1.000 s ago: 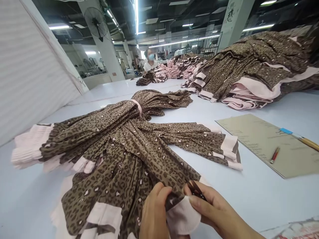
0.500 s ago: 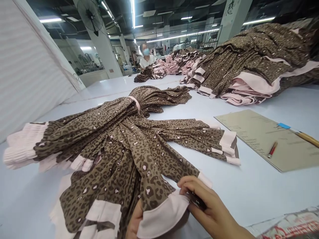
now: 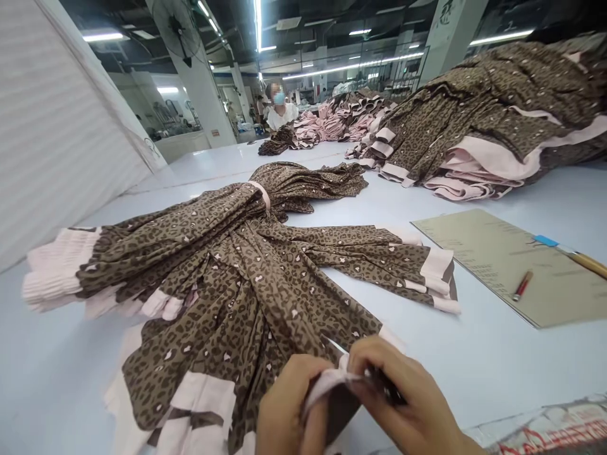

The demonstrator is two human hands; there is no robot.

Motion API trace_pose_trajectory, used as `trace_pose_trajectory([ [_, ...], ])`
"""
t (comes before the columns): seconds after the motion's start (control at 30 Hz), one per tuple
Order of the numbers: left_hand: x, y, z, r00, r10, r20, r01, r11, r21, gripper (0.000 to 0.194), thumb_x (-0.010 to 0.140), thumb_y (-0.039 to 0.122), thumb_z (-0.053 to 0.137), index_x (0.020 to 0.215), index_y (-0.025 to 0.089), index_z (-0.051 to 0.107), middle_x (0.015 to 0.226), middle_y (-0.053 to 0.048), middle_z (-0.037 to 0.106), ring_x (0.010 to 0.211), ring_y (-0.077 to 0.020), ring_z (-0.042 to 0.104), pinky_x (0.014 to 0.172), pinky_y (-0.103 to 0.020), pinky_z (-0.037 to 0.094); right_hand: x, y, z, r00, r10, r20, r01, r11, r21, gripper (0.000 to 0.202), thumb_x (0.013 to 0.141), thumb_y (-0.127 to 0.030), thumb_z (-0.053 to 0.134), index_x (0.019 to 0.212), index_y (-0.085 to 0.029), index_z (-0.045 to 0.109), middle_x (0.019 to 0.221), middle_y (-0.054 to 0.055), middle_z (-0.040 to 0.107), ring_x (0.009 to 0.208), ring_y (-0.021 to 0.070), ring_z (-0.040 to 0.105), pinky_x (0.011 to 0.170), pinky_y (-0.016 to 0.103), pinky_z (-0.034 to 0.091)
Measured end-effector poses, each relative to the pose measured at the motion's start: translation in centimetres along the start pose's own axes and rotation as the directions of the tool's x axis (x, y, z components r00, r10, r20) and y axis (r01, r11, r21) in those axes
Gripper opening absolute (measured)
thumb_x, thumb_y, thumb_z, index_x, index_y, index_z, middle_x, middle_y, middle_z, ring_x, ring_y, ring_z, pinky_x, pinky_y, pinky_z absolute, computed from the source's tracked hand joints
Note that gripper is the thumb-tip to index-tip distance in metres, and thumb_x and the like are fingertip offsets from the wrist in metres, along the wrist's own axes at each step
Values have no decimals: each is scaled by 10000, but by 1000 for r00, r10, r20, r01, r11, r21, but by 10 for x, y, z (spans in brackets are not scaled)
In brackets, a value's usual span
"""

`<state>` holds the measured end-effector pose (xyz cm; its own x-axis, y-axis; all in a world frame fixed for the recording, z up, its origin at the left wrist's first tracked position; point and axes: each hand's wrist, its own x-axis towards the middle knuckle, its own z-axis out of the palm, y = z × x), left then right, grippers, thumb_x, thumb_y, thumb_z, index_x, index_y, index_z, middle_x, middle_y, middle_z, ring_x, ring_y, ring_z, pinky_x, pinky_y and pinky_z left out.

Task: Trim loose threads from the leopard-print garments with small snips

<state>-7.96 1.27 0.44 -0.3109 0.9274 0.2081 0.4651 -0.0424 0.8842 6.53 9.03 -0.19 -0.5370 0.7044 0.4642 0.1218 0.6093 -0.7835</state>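
Pinched in my left hand [image 3: 284,401] is the pink edge band [image 3: 326,384] of a brown leopard-print garment piece, folded up at its end. My right hand [image 3: 408,395] grips the same band at its other side and also holds dark-handled snips [image 3: 389,387], whose thin metal tip points up and left over the cloth. Both hands are closed and almost touching. The piece belongs to a bundle of leopard-print garment pieces [image 3: 190,243] tied with a pink strip [image 3: 262,191]. Other pink-edged ends fan out left and right of my hands.
On the right, a grey-brown board [image 3: 497,278] bears a small red pen-like item [image 3: 523,285] and a wooden-handled tool with a blue tip [image 3: 581,256]. Larger garment piles [image 3: 474,114] stand behind it. Across the table is a masked person [image 3: 282,115]. Printed plastic [image 3: 559,426] lies at front right.
My left hand has come up from below and turned the pink band over, bunching it between both hands. The metal tip in my right hand has come into sight.
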Motion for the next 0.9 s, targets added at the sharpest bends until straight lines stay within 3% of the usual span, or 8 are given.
trace_pose_trajectory([
  [0.1, 9, -4, -13, 958, -258, 123, 280, 934, -223, 324, 856, 424, 535, 747, 173, 709, 646, -28, 613, 655, -177, 569, 603, -236, 435, 5, 7, -1, 969, 249, 8, -248, 968, -31, 117, 902, -259, 515, 794, -216, 521, 729, -11, 576, 640, 143, 561, 564, 214, 454],
  [0.23, 10, -10, -18, 888, -423, 183, 458, 768, -448, 388, 809, 511, 595, 856, 150, 731, 699, -44, 673, 690, -185, 592, 671, -255, 453, 3, 8, -1, 958, 283, 44, -281, 958, -52, 110, 895, -330, 535, 904, -221, 538, 790, -1, 572, 683, 162, 557, 594, 238, 456],
  [0.47, 8, -10, -11, 869, -432, 241, 485, 642, -594, 335, 807, 447, 635, 918, 143, 724, 756, -60, 695, 706, -172, 600, 659, -239, 461, -5, -2, -1, 947, 159, 278, -163, 987, -8, 132, 933, -303, 466, 869, -209, 532, 775, 6, 558, 687, 148, 551, 612, 233, 442],
  [0.6, 7, -14, -10, 865, -435, 249, 490, 628, -605, 329, 809, 439, 636, 922, 141, 717, 765, -65, 695, 705, -173, 605, 642, -236, 458, -5, 3, 6, 959, 81, 271, -49, 991, -123, 100, 941, -292, 472, 940, -208, 526, 826, 26, 583, 715, 163, 572, 607, 245, 449],
  [0.8, 8, -14, -6, 880, -415, 231, 471, 702, -533, 336, 832, 451, 596, 935, 151, 706, 793, -66, 687, 724, -174, 606, 670, -242, 460, -1, 0, 16, 979, -19, 202, 61, 977, -203, 216, 987, -323, 372, 851, -209, 497, 759, 29, 573, 629, 165, 565, 526, 243, 425],
  [0.9, 7, -5, -14, 931, -341, 127, 364, 853, -375, 263, 831, 423, 593, 874, 189, 706, 746, -41, 669, 730, -179, 602, 679, -241, 467, 1, 2, 10, 981, 34, 190, 1, 984, -181, 249, 991, -321, 364, 818, -215, 507, 743, 16, 573, 634, 158, 571, 532, 233, 422],
])
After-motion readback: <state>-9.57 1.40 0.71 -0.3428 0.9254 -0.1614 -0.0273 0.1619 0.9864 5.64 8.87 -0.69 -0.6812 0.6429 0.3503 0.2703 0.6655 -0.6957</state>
